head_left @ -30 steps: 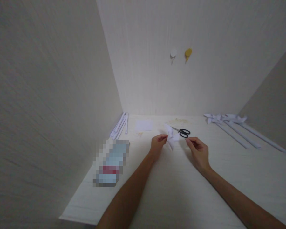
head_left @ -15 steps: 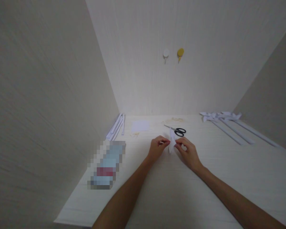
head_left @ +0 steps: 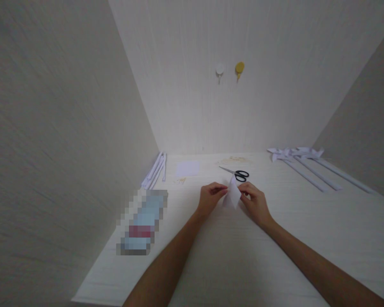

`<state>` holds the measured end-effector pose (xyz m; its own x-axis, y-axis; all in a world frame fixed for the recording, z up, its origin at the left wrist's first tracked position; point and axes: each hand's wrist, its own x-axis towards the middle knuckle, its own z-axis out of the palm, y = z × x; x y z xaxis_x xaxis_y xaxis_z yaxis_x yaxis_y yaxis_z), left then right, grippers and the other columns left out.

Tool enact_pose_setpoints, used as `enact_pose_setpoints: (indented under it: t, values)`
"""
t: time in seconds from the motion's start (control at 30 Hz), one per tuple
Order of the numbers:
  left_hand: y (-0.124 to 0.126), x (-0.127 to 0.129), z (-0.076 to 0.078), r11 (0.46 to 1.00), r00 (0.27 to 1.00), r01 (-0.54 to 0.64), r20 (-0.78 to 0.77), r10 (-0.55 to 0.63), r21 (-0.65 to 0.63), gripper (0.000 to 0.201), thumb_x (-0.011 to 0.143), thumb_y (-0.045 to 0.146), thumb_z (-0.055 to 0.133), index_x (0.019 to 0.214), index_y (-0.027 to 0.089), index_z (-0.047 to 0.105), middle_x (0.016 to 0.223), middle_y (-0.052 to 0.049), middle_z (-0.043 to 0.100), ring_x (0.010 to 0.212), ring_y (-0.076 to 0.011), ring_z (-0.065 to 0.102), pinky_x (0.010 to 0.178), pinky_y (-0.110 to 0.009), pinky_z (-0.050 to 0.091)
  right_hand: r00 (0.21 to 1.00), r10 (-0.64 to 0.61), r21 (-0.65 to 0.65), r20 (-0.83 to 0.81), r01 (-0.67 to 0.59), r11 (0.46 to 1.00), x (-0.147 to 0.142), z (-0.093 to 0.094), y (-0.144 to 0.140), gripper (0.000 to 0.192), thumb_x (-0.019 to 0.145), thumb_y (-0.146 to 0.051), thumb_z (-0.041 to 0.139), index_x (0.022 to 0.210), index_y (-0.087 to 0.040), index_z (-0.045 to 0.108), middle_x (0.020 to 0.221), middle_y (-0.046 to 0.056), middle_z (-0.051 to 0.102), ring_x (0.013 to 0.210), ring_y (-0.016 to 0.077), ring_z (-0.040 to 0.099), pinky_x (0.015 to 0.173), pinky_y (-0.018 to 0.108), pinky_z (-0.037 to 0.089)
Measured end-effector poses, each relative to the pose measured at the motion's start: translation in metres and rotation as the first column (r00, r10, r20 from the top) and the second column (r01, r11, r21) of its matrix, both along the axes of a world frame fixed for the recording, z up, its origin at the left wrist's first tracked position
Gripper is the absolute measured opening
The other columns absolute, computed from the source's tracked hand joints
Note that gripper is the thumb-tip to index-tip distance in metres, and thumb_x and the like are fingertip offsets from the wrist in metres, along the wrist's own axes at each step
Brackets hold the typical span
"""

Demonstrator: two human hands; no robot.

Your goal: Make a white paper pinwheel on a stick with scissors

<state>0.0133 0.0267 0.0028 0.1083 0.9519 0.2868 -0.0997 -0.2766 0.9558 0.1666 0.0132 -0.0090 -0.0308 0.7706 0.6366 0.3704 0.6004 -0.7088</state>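
White paper (head_left: pixel 233 197) between both hands (head_left: pixel 232 199)

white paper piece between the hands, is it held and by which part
Yes. The small folded white paper piece is pinched by both hands: the left hand on its left edge, the right hand on its right edge.

Small paper-craft corner enclosed by pale walls: scissors (head_left: pixel 236 173), rolled paper sticks (head_left: pixel 310 164) and wall hooks (head_left: pixel 229 70) are seen around a white table (head_left: pixel 237 256).

I have one view only, worn on the head; it looks forward and down across the table (head_left: pixel 230 256) toward its far edge. My hands sit near, mid-frame.
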Motion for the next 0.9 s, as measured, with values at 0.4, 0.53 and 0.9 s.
enact_pose_setpoints:
  t: [0.4, 0.53, 0.9]
  values:
    - [-0.002, -0.001, 0.002, 0.998, 0.999, 0.0, 0.042, 0.003, -0.066, 0.017, 0.052, 0.022, 0.07, 0.066, 0.014, 0.065, 0.062, 0.0, 0.06, 0.06, -0.0109, 0.054, 0.06, -0.025, 0.045, 0.995, 0.01, -0.076, -0.101, -0.018, 0.997, 0.001, -0.001, 0.002, 0.011, 0.07, -0.022, 0.055, 0.066, -0.019, 0.064, 0.067, 0.003, 0.057, 0.065, 0.0159, 0.05, 0.057, 0.028, 0.038]
    - [-0.002, -0.001, 0.004, 0.997, 0.998, -0.031, 0.043, 0.035, -0.074, 0.016, 0.059, 0.025, 0.065, 0.07, 0.013, 0.065, 0.062, -0.001, 0.061, 0.06, -0.0104, 0.054, 0.062, -0.025, 0.044, 0.993, -0.016, -0.071, -0.116, 0.007, 0.997, 0.003, -0.004, 0.003, 0.01, 0.071, -0.022, 0.055, 0.068, -0.019, 0.064, 0.069, 0.003, 0.057, 0.067, 0.0157, 0.051, 0.058, 0.028, 0.039]
    - [0.014, -0.014, -0.006, 0.949, 0.766, -0.299, -0.57, 0.299, 0.096, 0.024, 0.078, 0.014, 0.036, 0.098, 0.011, 0.049, 0.072, -0.004, 0.06, 0.066, -0.0102, 0.058, 0.06, -0.021, 0.045, 0.981, -0.132, -0.016, -0.145, 0.131, 0.991, 0.005, -0.009, 0.003, 0.011, 0.071, -0.022, 0.054, 0.075, -0.018, 0.064, 0.071, 0.003, 0.055, 0.065, 0.0157, 0.051, 0.055, 0.027, 0.039]
